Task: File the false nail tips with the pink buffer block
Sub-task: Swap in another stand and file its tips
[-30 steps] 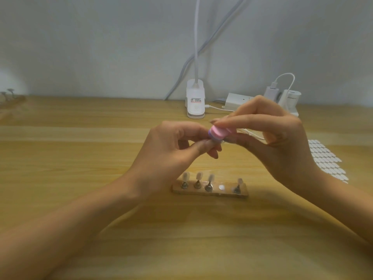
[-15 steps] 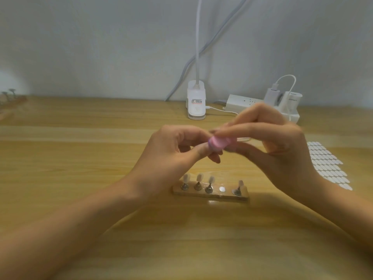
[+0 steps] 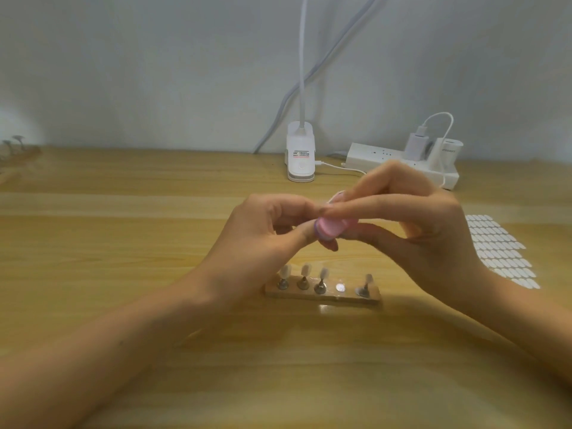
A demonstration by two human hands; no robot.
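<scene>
1. The right hand (image 3: 427, 239) pinches the pink buffer block (image 3: 330, 231) in mid-air.
2. The left hand (image 3: 257, 239) curls against the block; its grasp is hidden.
3. Four nail tips (image 3: 305, 269) stand on the holder (image 3: 322, 298) below.
4. The label on the lamp clip (image 3: 300, 159) is unreadable.

Soft, dim light, seemingly from above; blurred hands (image 3: 340, 230) shadow the wooden table (image 3: 123, 243), edges bowed.

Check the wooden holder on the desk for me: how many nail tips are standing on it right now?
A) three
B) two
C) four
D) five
C: four nail tips stand on the wooden holder, three grouped at its left end and one near its right end, with a bare round spot between them.
</scene>
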